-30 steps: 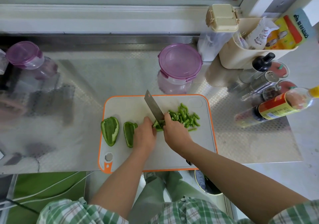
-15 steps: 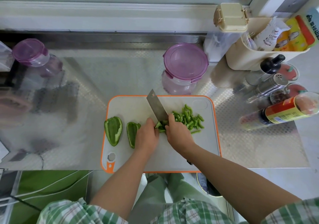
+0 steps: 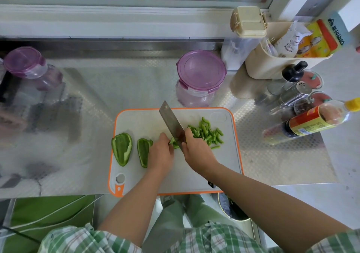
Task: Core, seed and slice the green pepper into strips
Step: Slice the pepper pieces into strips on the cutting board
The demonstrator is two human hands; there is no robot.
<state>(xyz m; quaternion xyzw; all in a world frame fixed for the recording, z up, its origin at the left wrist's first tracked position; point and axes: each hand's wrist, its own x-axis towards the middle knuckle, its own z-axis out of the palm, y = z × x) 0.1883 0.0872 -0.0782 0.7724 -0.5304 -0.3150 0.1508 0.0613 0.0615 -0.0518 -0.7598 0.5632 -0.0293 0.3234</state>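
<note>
Little has moved since half a second ago: I see the knife (image 3: 170,119) still set in the same pepper piece (image 3: 174,142) mid-board. The right hand (image 3: 196,153) is wrapped tight round the handle, forefinger lying along the blade. The left hand (image 3: 161,153) curls its fingers down onto the pepper piece, pinning it just left of the blade. Cut strips (image 3: 206,132) lie heaped right of the knife. A wide pepper section (image 3: 122,148) and a narrow pepper section (image 3: 143,152) rest at the cutting board's (image 3: 194,176) left end.

Short plaid sleeves (image 3: 81,239) in green and white, bare forearms (image 3: 132,200), loose sage-green trousers (image 3: 171,213) below.
</note>
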